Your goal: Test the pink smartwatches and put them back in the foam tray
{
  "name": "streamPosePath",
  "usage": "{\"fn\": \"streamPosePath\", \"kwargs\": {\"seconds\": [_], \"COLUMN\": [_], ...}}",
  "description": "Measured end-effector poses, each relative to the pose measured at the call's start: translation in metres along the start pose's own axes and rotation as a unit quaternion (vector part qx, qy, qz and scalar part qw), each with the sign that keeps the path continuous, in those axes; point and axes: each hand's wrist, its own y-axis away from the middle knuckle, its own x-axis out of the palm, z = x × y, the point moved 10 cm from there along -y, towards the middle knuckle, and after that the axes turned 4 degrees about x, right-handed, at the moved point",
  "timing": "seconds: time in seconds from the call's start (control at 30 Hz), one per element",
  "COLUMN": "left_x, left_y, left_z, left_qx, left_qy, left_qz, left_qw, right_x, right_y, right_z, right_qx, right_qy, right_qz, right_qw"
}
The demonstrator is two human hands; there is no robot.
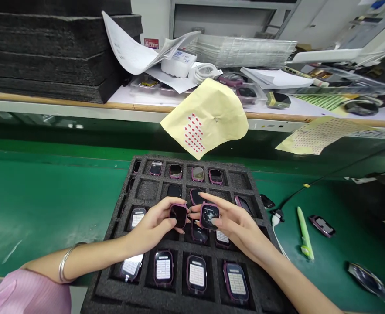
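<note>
My left hand [162, 218] is closed around a purple smartwatch body with a dark screen [178, 215]. Close beside it, my right hand [228, 218] grips another purple smartwatch, its screen lit with a clock face [209, 216]. Both are held above a black foam tray [146, 190] divided into square pockets. Many pockets hold similar watches; along the near row, a watch [196, 274] and its neighbours show white grids on their screens. Under my hands, a lit watch [199, 233] and a dark one [196, 196] are partly covered.
On the green bench to the right lie a green pen-like stick [305, 233], a loose watch [322, 226] and a white cable connector [276, 218]. A shelf [140, 107] crosses behind, carrying stacked black foam [42, 48] and papers. Yellow sticker sheets [208, 117] hang from its edge.
</note>
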Motion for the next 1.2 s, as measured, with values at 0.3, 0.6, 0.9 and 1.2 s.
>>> {"fn": "streamPosePath", "kwargs": {"seconds": [0.3,0.6,0.9,1.2], "left_x": [0.001,-0.009,-0.009,-0.005], "left_y": [0.000,0.000,0.001,0.003], "left_z": [0.002,-0.006,-0.012,-0.012], "left_qx": [0.000,0.019,0.037,0.045], "left_qy": [-0.022,-0.164,-0.204,-0.209], "left_qz": [0.003,-0.041,-0.035,-0.027], "left_qw": [1.000,0.985,0.978,0.976], "right_x": [0.001,0.013,0.011,0.011], "right_y": [0.000,0.005,0.001,0.003], "right_z": [-0.001,-0.007,0.003,-0.005], "right_qx": [-0.016,0.040,-0.015,0.038], "right_qy": [0.044,-0.011,0.007,0.068], "right_qz": [0.002,0.052,0.077,0.039], "right_qw": [0.999,0.998,0.997,0.996]}}
